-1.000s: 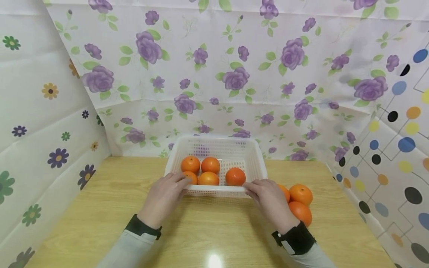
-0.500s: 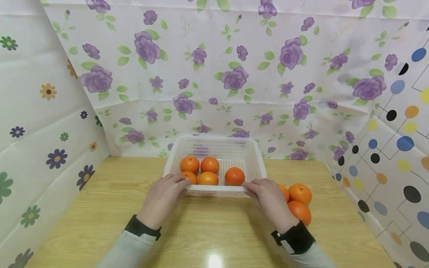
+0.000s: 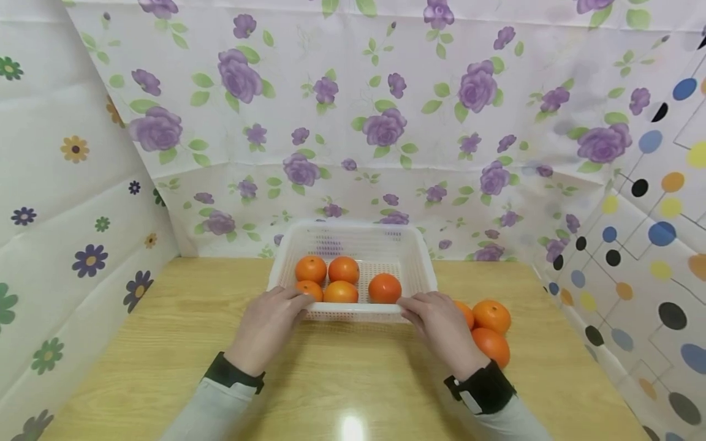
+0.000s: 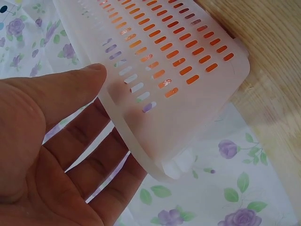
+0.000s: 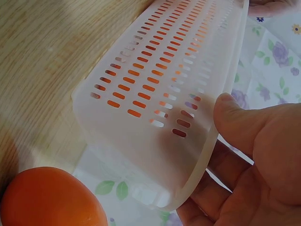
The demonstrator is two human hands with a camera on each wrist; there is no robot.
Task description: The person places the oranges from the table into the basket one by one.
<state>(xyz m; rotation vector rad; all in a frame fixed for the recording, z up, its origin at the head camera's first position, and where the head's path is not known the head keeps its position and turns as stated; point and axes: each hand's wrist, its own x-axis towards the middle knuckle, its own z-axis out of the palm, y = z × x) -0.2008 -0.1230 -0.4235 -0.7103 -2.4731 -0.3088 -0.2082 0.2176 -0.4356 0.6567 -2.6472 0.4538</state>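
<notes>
A white slotted plastic basket [image 3: 353, 309] stands on the wooden table with several oranges in it. Four-sided and open on top, it shows a group of oranges [image 3: 341, 292] on its left and a single orange [image 3: 385, 288] on its right. My left hand [image 3: 274, 324] grips the near rim by the left corner; in the left wrist view the thumb [image 4: 89, 77] lies outside and the fingers reach over the rim. At the right corner my right hand [image 3: 441, 327] pinches the same rim, thumb [image 5: 230, 110] on the outer wall.
Beside my right hand, 3 oranges [image 3: 491, 347] lie together on the table [image 3: 342, 373]. A purple-flowered cloth [image 3: 353, 122] hangs behind the basket. Patterned cloths also hang at the left [image 3: 72, 202] and right.
Both hands keep their hold on the basket rim, and the oranges stay where they were. The whole head view has shifted very slightly.
</notes>
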